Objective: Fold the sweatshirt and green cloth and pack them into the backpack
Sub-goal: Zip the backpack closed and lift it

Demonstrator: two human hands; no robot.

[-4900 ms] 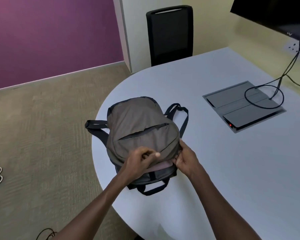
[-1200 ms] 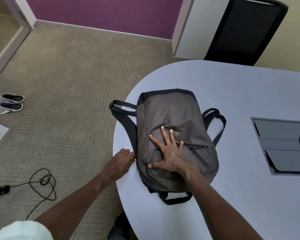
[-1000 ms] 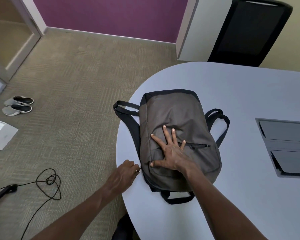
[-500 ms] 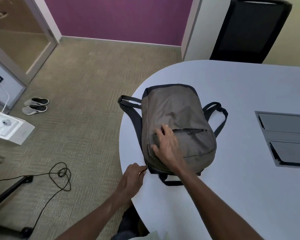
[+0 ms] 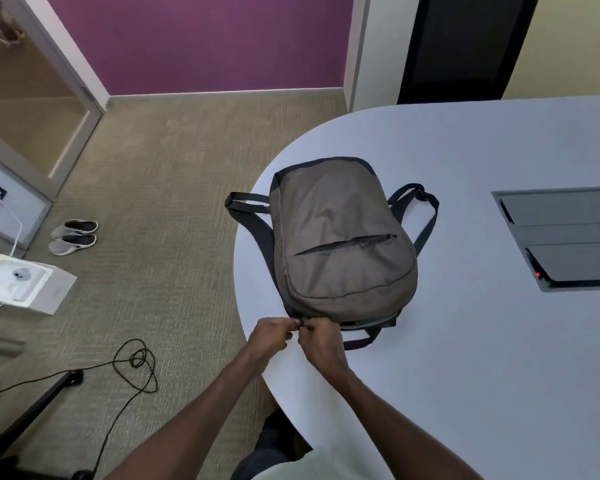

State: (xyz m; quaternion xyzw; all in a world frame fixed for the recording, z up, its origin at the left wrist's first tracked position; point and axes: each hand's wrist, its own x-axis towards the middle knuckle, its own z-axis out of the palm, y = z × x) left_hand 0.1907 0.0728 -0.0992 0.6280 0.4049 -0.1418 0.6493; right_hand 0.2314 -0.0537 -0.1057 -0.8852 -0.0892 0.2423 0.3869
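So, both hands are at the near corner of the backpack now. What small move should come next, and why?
Probably finish the zip: both the left hand and the right hand pinch at the near-left corner of the backpack, where the main zipper seems to end. No sweatshirt or green cloth shows on the table, so they are likely packed. Whether the zipper is fully closed cannot be seen.
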